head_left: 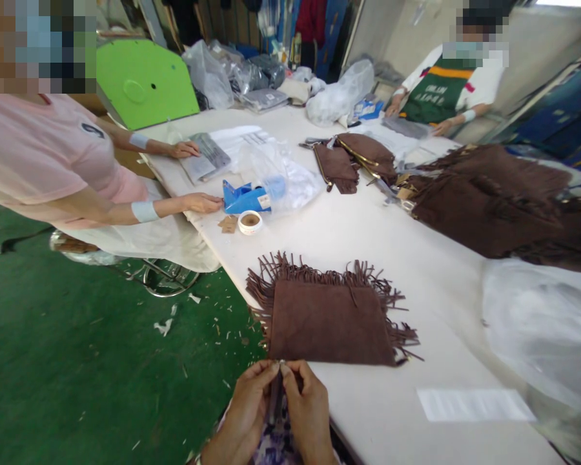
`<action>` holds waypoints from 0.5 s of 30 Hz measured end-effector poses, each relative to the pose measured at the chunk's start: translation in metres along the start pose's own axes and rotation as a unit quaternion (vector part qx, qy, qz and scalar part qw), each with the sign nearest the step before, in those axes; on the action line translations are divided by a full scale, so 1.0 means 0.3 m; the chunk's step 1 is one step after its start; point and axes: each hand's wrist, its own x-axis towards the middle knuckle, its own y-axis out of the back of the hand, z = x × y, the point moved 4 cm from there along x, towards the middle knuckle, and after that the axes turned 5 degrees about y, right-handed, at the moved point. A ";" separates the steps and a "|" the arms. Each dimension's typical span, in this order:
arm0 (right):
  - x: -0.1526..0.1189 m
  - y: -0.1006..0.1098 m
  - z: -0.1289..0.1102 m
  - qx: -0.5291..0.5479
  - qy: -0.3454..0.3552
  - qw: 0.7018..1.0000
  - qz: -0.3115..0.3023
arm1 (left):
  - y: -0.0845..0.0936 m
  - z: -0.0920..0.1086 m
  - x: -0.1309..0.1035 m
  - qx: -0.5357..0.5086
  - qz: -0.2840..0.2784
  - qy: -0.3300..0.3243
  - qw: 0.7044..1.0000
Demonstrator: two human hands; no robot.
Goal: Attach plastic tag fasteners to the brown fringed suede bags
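Observation:
A brown fringed bag (329,323) lies flat at the table's near edge, its fringe spread along the far edge and both sides. Just below its near left corner, my left hand (246,403) and my right hand (307,403) meet, thumbs and fingers pinched together. Between them hangs a dark narrow strap (275,397) with a small shiny piece at its top, gripped by both hands. The fingertips cover most of that piece, so its kind is unclear. Whether the strap joins the bag cannot be seen.
Along the white table (392,381) are a paper strip (474,405), clear plastic (542,323), a pile of brown bags (503,194), a blue tape dispenser (246,199) and a tape roll (250,223). One co-worker (77,168) sits left; another (440,90) stands at the far right.

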 end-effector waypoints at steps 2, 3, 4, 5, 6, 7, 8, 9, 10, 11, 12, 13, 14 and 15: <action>0.001 0.000 0.000 -0.006 -0.002 1.000 0.000 | 0.001 -0.003 0.001 -0.016 0.008 -0.001 1.000; 0.002 -0.001 -0.001 -0.008 -0.003 1.000 -0.001 | -0.001 -0.004 0.000 -0.016 0.012 -0.004 1.000; 0.003 -0.001 -0.002 -0.008 -0.003 1.000 -0.001 | -0.004 -0.004 -0.002 -0.011 0.016 -0.008 1.000; 0.003 -0.001 -0.002 -0.009 -0.003 1.000 -0.003 | -0.008 -0.005 -0.005 -0.005 0.020 -0.013 1.000; 0.003 0.000 -0.002 -0.010 -0.004 1.000 -0.003 | -0.014 -0.006 -0.010 0.004 0.024 -0.019 1.000; 0.002 0.002 0.000 -0.011 -0.005 1.000 -0.003 | -0.019 -0.007 -0.015 0.018 0.030 -0.027 0.999; 0.003 0.004 0.002 -0.013 -0.005 1.000 -0.003 | -0.024 -0.007 -0.020 0.037 0.037 -0.038 0.998; 0.003 0.007 0.005 -0.015 -0.005 1.000 -0.003 | -0.027 -0.006 -0.024 0.061 0.047 -0.050 0.996; 0.005 0.009 0.008 -0.016 -0.003 1.000 -0.003 | -0.029 -0.005 -0.029 0.089 0.059 -0.063 0.992; 0.009 0.009 0.010 -0.017 0.000 1.000 -0.005 | -0.028 -0.001 -0.033 0.119 0.073 -0.077 0.987; 0.012 0.007 0.011 -0.018 0.005 1.000 -0.006 | -0.026 0.005 -0.037 0.147 0.088 -0.090 0.981; 0.016 0.002 0.011 -0.021 0.010 1.000 -0.008 | -0.023 0.012 -0.041 0.171 0.101 -0.101 0.975; 0.018 -0.005 0.008 -0.025 0.014 1.000 -0.008 | -0.021 0.021 -0.048 0.194 0.110 -0.109 0.969; 0.016 -0.013 0.004 -0.030 0.014 0.999 -0.006 | -0.023 0.029 -0.057 0.218 0.113 -0.115 0.962</action>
